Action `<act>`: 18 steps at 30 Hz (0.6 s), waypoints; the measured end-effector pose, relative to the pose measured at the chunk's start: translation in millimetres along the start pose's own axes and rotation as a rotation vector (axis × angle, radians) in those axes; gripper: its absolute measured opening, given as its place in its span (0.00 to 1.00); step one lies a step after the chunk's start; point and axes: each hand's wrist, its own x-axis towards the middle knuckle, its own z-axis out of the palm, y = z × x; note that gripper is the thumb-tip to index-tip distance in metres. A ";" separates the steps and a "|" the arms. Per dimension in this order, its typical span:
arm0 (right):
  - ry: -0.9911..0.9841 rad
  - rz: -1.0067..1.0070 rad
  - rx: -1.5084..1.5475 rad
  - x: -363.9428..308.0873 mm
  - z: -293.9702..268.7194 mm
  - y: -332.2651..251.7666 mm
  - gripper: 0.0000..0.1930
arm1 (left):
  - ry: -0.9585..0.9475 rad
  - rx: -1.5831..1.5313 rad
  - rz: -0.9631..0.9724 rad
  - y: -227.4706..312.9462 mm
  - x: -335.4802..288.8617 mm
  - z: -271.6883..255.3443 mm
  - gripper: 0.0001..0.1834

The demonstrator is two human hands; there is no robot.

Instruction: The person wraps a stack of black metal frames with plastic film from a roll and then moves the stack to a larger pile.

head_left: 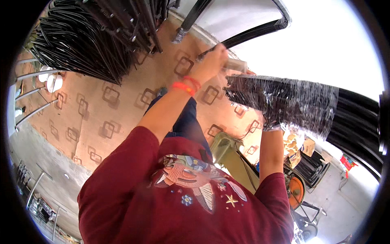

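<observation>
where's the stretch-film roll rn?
Head view, upper centre-right: the film roll is in the left hand, just left of the wrapped bundle of black rods.

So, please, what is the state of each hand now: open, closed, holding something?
Left hand: closed on a roll of clear film.
Right hand: under the wrapped bundle of black rods, mostly hidden; grip cannot be told.
</observation>
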 end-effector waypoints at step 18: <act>0.154 -0.172 0.309 4.4 -20.6 47.2 0.20 | -0.519 -0.265 0.262 -65.0 -13.9 63.1 0.29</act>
